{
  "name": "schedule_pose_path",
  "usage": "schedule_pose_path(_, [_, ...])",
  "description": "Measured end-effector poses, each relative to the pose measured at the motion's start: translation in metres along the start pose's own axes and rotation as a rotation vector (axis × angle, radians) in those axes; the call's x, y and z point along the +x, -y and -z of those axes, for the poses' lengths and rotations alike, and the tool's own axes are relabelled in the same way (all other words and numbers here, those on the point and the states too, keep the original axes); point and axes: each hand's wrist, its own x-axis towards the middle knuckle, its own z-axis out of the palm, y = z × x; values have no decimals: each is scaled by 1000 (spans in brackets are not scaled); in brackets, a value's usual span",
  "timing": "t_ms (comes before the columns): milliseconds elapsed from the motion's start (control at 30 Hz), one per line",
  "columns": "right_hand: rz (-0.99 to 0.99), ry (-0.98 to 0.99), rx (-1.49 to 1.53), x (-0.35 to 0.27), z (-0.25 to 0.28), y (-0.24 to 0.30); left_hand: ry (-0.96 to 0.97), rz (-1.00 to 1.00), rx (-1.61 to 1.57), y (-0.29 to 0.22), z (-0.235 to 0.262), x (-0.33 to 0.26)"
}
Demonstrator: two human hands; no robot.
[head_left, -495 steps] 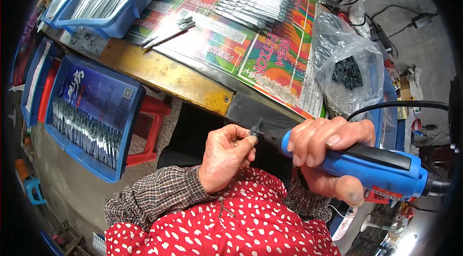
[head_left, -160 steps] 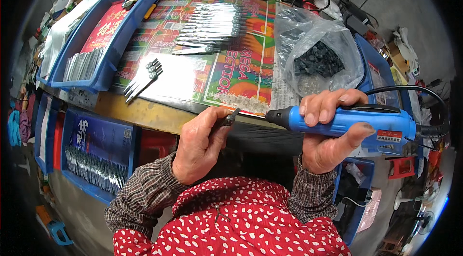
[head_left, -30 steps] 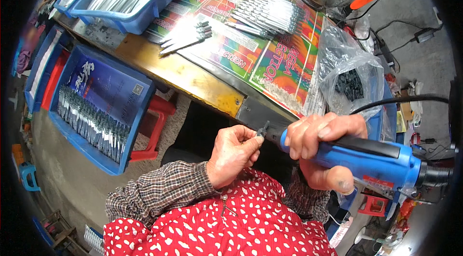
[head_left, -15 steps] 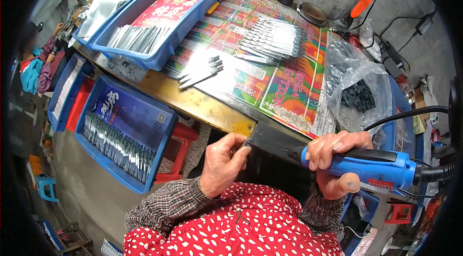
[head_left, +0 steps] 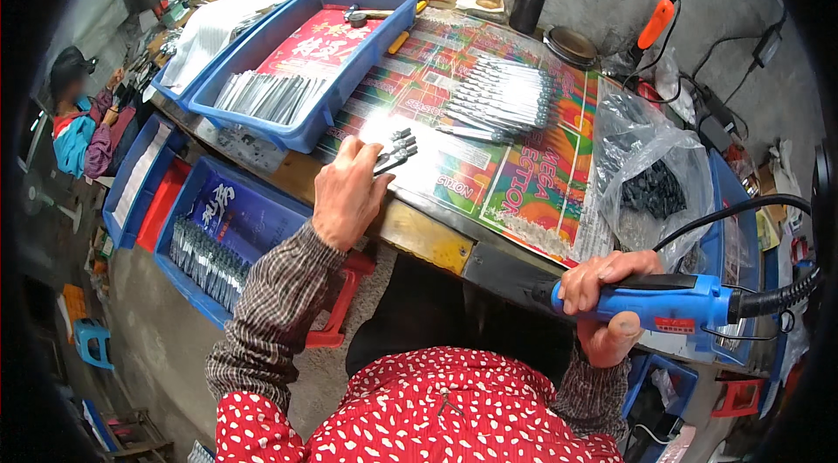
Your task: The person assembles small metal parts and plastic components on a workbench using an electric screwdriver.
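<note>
**Right hand clamped on a blue power tool, left hand at a small cluster of metal pieces**

Firmly closed, the right hand [head_left: 602,288] has its grip wrapped around the blue plastic handheld power tool [head_left: 672,301], fingers over the top of the barrel and thumb underneath; the tool lies nearly level at the near edge of the surface [head_left: 428,240], its dark tip pointing toward 9 o'clock and its black cable [head_left: 742,210] looping away toward 2 o'clock.

The left hand [head_left: 345,192] reaches out over the surface with its fingers curled at a small cluster of short grey metal pieces [head_left: 394,149], which lie on the colourful printed sheet [head_left: 515,175] covering the surface. The fingertips touch the near end of the cluster; whether the grip has closed on a piece I cannot tell.

At 1 o'clock from that cluster lies a larger row of long silvery metal pieces [head_left: 497,101]. At 11 o'clock stands a blue plastic tray [head_left: 349,53] with more silvery pieces in it. At 3 o'clock from the cluster, just above the tool, sits a clear plastic bag of small black parts [head_left: 650,179]. Below the left forearm, at 7 o'clock, another blue tray of metal pieces [head_left: 218,236] rests lower down, beside a red plastic stool [head_left: 345,306].
</note>
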Motion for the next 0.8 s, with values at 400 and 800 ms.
schedule_pose_path(400, [56, 46, -231, -2, -6, -2, 284, -12, 188, 32, -16, 53])
schedule_pose_path(800, [104, 121, -251, -8, 14, -9, 331, 58, 15, 34, -28, 64])
